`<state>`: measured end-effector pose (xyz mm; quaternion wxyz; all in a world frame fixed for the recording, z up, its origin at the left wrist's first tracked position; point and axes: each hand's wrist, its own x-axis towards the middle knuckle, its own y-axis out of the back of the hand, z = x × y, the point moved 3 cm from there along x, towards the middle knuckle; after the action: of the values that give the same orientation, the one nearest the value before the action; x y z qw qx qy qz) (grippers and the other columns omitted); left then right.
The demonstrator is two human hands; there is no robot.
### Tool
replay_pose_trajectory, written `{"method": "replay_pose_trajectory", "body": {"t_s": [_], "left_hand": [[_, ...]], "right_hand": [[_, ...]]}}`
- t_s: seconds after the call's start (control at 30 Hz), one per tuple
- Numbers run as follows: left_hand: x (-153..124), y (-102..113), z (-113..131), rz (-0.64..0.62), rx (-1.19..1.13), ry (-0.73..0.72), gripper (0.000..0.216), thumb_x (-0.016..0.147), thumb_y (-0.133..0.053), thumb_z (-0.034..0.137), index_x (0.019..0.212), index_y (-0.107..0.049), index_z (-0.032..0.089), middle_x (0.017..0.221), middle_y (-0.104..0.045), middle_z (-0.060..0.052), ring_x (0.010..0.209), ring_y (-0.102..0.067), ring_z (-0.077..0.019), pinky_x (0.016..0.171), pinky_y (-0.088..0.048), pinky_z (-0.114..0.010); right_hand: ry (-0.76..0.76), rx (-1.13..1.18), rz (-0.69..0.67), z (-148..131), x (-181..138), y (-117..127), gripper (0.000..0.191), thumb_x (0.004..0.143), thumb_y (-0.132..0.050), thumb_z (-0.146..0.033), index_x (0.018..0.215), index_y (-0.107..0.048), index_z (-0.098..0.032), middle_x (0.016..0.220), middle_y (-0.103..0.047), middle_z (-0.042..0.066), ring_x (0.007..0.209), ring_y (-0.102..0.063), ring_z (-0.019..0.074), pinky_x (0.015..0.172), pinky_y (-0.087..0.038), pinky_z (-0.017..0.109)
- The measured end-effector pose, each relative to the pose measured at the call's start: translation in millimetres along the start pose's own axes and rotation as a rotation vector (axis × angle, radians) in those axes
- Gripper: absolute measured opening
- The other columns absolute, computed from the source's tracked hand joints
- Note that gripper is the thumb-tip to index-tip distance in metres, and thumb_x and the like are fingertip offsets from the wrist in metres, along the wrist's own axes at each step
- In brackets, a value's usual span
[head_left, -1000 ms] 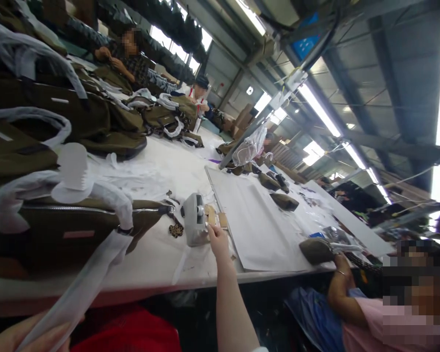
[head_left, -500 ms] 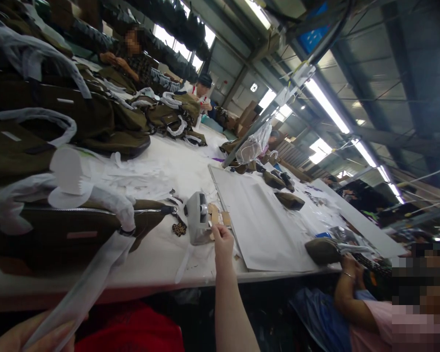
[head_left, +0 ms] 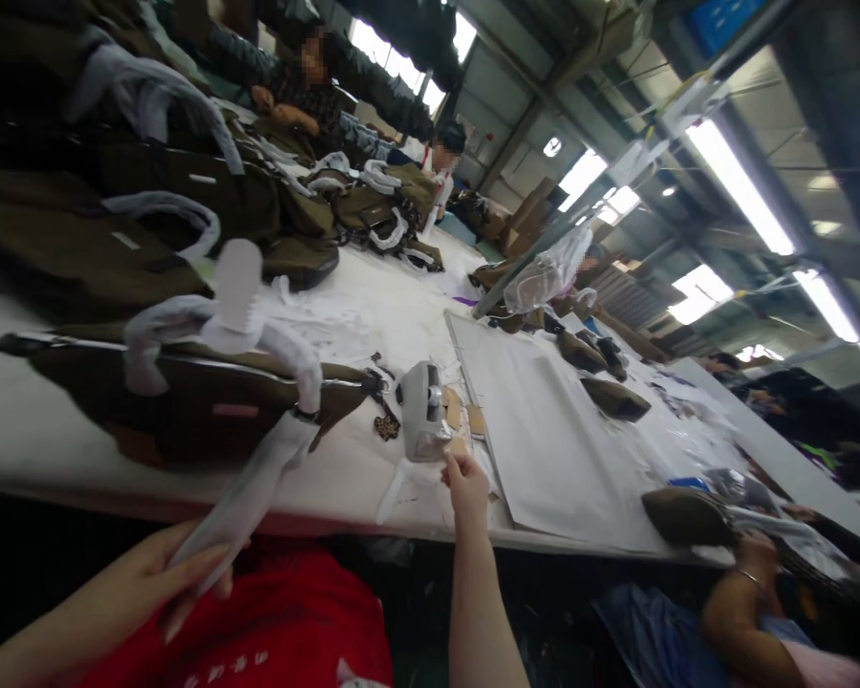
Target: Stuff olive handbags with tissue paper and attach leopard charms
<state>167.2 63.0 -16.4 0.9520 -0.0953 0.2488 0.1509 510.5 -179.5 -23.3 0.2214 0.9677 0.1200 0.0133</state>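
Note:
My left hand point(head_left: 179, 573) grips the loose end of a strap point(head_left: 262, 483) wrapped in thin white covering. That strap runs up to an olive-brown zipped bag point(head_left: 193, 416) lying at the table's near edge. The bag's looped handle point(head_left: 302, 358) is wrapped too, and a white card tag point(head_left: 238, 282) stands at it. Fingertips pinched, my right hand point(head_left: 465, 483) is just in front of a grey tape dispenser point(head_left: 417, 420); whatever lies between those fingers is too small to make out. A leopard-print tassel point(head_left: 385, 425) lies between bag and dispenser.
Brown cardboard pieces point(head_left: 453, 409) lie beside the dispenser. A large white board point(head_left: 545, 430) covers the table to the right. More olive bags point(head_left: 258, 205) are piled at the back left. A co-worker's hand point(head_left: 756, 554) is on a bag at the right.
The view has shifted, so more of my left forearm and the bag's left end show. My right hand has drawn slightly back from the dispenser, still pinched. My left hand keeps the strap.

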Motion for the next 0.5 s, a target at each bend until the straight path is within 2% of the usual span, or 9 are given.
{"method": "replay_pose_trajectory", "body": {"t_s": [0.1,0.2,0.33,0.4,0.5], "left_hand": [[-3.8,2.0,-5.4,0.053,-0.066,-0.021,0.049,0.077,-0.062,0.067,0.079,-0.067,0.018,0.072,-0.07,-0.001,0.044,-0.046,-0.011,0.045,-0.031,-0.024],[-8.7,0.3,2.0,0.056,-0.079,-0.066,0.044,0.084,-0.06,0.059,0.08,-0.064,0.015,0.074,-0.07,-0.002,0.047,-0.048,-0.0107,0.047,-0.032,-0.024],[-12.9,-0.7,10.3,0.052,-0.046,-0.089,0.045,0.084,-0.059,0.058,0.08,-0.062,0.014,0.074,-0.068,-0.003,0.046,-0.049,-0.0104,0.046,-0.034,-0.023],[-15.1,-0.4,11.6,0.063,-0.034,-0.102,0.045,0.084,-0.06,0.059,0.083,-0.062,0.014,0.073,-0.065,-0.003,0.048,-0.05,-0.011,0.047,-0.037,-0.023],[-18.9,-0.6,13.2,0.085,-0.026,-0.136,0.045,0.083,-0.061,0.059,0.082,-0.06,0.014,0.069,-0.06,0.0,0.05,-0.05,-0.0119,0.047,-0.039,-0.023]], "right_hand": [[0.026,0.009,-0.151,-25.6,-28.9,-15.8,0.042,0.072,-0.071,-0.058,0.074,-0.065,-0.017,0.057,-0.062,0.002,0.053,-0.058,0.0169,0.054,-0.049,0.029],[0.111,0.042,-0.425,-64.8,-78.8,-50.2,0.03,0.081,-0.068,-0.047,0.076,-0.066,-0.017,0.058,-0.062,0.001,0.054,-0.058,0.0153,0.056,-0.048,0.027],[0.212,0.072,-0.771,-115.4,-146.7,-99.6,0.018,0.085,-0.065,-0.033,0.078,-0.068,-0.018,0.063,-0.066,0.002,0.057,-0.059,0.0147,0.057,-0.046,0.025],[0.244,0.115,-0.899,-130.6,-168.3,-120.0,0.014,0.084,-0.065,-0.029,0.077,-0.069,-0.018,0.067,-0.069,0.003,0.058,-0.059,0.0146,0.057,-0.045,0.025],[0.225,0.163,-1.012,-135.3,-182.3,-144.2,0.017,0.084,-0.064,-0.029,0.073,-0.067,-0.017,0.068,-0.07,0.004,0.058,-0.061,0.0145,0.056,-0.045,0.024]]}}
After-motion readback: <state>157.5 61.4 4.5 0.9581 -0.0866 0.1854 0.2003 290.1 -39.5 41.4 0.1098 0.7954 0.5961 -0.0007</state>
